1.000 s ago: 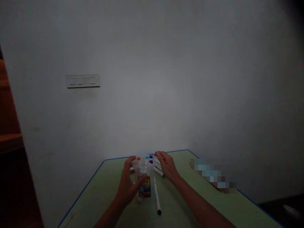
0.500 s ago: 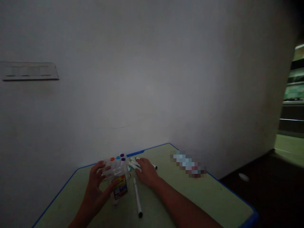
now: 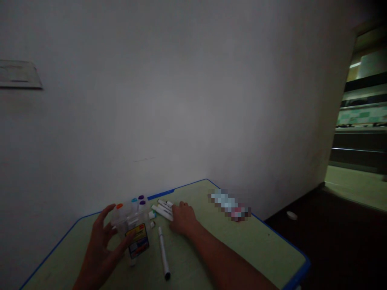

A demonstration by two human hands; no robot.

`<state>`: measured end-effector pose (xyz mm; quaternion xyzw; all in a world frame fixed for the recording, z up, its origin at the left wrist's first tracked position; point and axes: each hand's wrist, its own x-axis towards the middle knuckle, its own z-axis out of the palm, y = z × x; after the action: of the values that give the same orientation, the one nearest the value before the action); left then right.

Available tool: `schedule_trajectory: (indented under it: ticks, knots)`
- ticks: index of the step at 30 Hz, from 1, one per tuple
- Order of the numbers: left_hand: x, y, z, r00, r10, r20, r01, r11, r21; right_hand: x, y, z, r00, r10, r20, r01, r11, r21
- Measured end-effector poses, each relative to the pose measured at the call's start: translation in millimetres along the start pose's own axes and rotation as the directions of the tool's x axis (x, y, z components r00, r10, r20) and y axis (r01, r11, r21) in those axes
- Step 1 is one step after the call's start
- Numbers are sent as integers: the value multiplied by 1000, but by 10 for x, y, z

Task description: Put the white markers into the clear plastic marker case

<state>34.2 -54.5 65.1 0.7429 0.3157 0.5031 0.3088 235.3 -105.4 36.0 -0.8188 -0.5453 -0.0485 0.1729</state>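
Observation:
My left hand (image 3: pixel 104 245) grips a clear plastic marker case (image 3: pixel 122 223) with a yellow and dark label, thumb across the front and fingers at its far left side. Markers with orange, blue and purple caps (image 3: pixel 142 200) stand inside it. Just right of the case, several white markers (image 3: pixel 163 210) lie in a loose bunch. My right hand (image 3: pixel 185 219) is closed over their right ends, its fingertips mostly hidden; a marker appears pinched there. Between my forearms lies a single white marker (image 3: pixel 163 253), black end toward me.
The pale green table (image 3: pixel 242 249) has a blue edge and stands against a grey wall (image 3: pixel 175 100). A blurred-out flat object (image 3: pixel 229 204) lies near its right edge. On the dark floor sits a white object (image 3: pixel 292 215). A doorway at right shows shelves or counters.
The camera view has swung right, so everything sits further left. My right hand has drawn back slightly to the right of the case, and more of the white markers shows.

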Motion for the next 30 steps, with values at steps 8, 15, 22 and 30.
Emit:
schedule_trajectory:
  ticks: [8, 15, 22, 30]
  knots:
    - [-14, 64, 6, 995, -79, 67, 88, 985, -150, 114, -141, -49, 993, -16, 117, 22, 998, -51]
    - [78, -145, 1, 985, -147, 87, 158, 977, -144, 34, -167, -14, 996, -77, 38, 77, 997, 1]
    - [56, -23, 26, 990, -133, 52, 139, 977, -158, 26, -49, -36, 990, -116, 81, 117, 993, -14]
    - [59, 34, 30, 985, -167, 38, 171, 973, -154, 49, -45, -14, 992, -105, 75, 106, 994, -8]
